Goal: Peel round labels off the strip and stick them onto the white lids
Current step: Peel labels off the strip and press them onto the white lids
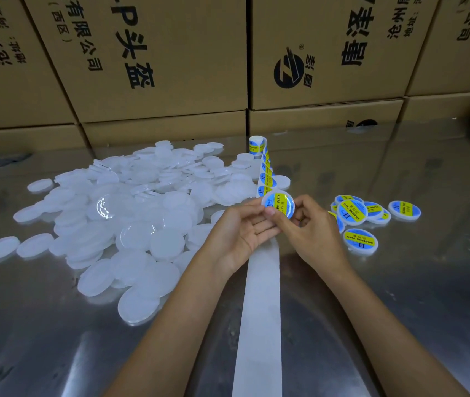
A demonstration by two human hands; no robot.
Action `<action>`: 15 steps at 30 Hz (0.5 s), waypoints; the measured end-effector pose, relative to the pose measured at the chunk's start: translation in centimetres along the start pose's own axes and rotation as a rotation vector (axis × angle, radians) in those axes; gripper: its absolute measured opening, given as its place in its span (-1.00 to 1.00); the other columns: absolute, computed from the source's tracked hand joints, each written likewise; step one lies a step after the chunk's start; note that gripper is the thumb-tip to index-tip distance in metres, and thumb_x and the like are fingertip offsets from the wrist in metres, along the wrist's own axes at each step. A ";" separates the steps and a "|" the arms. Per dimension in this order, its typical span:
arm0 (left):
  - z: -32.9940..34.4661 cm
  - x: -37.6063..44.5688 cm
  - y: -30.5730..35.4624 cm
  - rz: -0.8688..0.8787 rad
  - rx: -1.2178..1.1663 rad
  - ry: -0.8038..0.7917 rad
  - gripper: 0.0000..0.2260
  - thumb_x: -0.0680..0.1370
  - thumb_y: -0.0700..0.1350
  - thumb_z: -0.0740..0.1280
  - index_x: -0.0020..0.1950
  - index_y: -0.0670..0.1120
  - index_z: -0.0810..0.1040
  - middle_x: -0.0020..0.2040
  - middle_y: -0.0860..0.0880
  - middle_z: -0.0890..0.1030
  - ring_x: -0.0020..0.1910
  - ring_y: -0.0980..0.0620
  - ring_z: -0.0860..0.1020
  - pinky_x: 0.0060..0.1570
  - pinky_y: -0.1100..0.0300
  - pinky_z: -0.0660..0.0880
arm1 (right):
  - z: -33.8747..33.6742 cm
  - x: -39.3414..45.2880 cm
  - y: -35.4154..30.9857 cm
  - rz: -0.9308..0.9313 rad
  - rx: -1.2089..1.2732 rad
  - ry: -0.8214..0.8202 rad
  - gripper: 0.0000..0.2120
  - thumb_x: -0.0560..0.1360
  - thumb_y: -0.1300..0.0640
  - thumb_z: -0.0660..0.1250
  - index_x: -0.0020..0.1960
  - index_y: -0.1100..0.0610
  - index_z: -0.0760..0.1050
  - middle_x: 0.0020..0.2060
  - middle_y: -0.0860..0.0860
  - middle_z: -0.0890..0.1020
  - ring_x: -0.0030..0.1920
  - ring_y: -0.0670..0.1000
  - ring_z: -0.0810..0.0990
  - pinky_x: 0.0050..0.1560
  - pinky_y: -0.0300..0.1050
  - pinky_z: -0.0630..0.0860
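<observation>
labelled lid point(278, 204) – both hands, left hand point(238, 233), right hand point(312, 230)

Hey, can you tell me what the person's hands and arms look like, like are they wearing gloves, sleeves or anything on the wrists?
Both are bare. The left hand and right hand have no gloves, and no rings show. Both forearms are uncovered all the way to the bottom edge of the picture, so no sleeves are in view. Neither wrist shows a watch, band or bracelet. The nails that show look short and unpainted.
</observation>
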State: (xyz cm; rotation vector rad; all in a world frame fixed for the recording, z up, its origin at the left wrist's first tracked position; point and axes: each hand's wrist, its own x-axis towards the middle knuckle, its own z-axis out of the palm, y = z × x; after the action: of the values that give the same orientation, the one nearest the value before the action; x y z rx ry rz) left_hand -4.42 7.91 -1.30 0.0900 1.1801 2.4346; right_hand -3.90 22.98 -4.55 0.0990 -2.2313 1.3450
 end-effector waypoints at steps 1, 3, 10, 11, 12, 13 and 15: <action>0.0 0.0 0.0 -0.003 0.003 0.002 -0.71 0.63 -0.31 0.17 0.31 -0.30 0.52 0.21 -0.30 0.64 0.23 -0.23 0.62 0.19 -0.02 0.60 | 0.0 0.0 0.0 -0.012 -0.012 0.012 -0.60 0.41 -0.25 0.43 -0.25 0.07 0.44 -0.49 -0.05 0.41 -0.46 -0.11 0.34 -0.41 -0.25 0.29; 0.0 0.0 0.1 -0.008 0.008 0.005 -0.71 0.63 -0.30 0.17 0.33 -0.29 0.51 0.21 -0.29 0.64 0.22 -0.21 0.63 0.20 -0.03 0.59 | -0.2 0.0 0.1 -0.034 -0.046 0.031 -0.59 0.47 -0.18 0.41 -0.33 0.07 0.36 -0.54 -0.09 0.34 -0.45 -0.10 0.35 -0.42 -0.30 0.26; 0.0 0.1 0.1 0.025 0.034 0.036 -0.69 0.64 -0.28 0.22 0.38 -0.27 0.48 0.20 -0.24 0.66 0.17 -0.17 0.66 0.16 -0.03 0.61 | -0.4 0.1 -0.1 -0.100 -0.119 0.044 -0.56 0.63 0.02 0.25 -0.37 0.15 0.28 -0.59 -0.04 0.22 -0.48 -0.03 0.21 -0.43 -0.23 0.15; 0.1 0.1 0.1 0.052 0.098 0.057 -0.70 0.64 -0.27 0.22 0.37 -0.24 0.50 0.19 -0.23 0.67 0.13 -0.15 0.68 0.12 0.00 0.63 | -0.4 0.1 -0.1 -0.099 -0.120 0.037 -0.57 0.64 0.04 0.24 -0.35 0.19 0.32 -0.58 -0.05 0.22 -0.47 -0.04 0.20 -0.42 -0.20 0.16; 0.2 0.1 0.1 0.091 0.189 0.089 -0.71 0.64 -0.28 0.23 0.36 -0.19 0.52 0.18 -0.22 0.67 0.08 -0.13 0.69 0.08 0.02 0.65 | -0.4 0.1 -0.1 -0.093 -0.118 0.028 -0.57 0.65 0.05 0.23 -0.33 0.24 0.36 -0.57 -0.05 0.23 -0.45 -0.04 0.20 -0.40 -0.15 0.17; 0.2 0.1 0.1 0.140 0.296 0.123 -0.70 0.62 -0.30 0.25 0.34 -0.14 0.55 0.16 -0.22 0.68 0.02 -0.12 0.69 0.02 0.05 0.66 | -0.4 0.1 -0.1 -0.085 -0.113 0.021 -0.58 0.65 0.06 0.21 -0.31 0.27 0.39 -0.56 -0.05 0.26 -0.44 -0.01 0.22 -0.38 -0.10 0.19; 0.1 0.0 0.1 0.229 0.486 0.151 -0.65 0.57 -0.36 0.30 0.30 -0.07 0.58 0.10 -0.24 0.69 -0.07 -0.09 0.68 -0.02 0.06 0.65 | -0.4 0.1 -0.2 -0.060 -0.078 0.016 -0.59 0.66 0.08 0.19 -0.27 0.31 0.43 -0.52 0.04 0.36 -0.40 0.02 0.29 -0.31 -0.01 0.26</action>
State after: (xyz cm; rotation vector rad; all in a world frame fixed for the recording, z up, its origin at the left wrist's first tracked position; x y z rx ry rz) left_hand -4.38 7.91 -1.17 0.1980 1.9039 2.3160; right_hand -3.76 23.18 -4.17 0.1263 -2.2464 1.2219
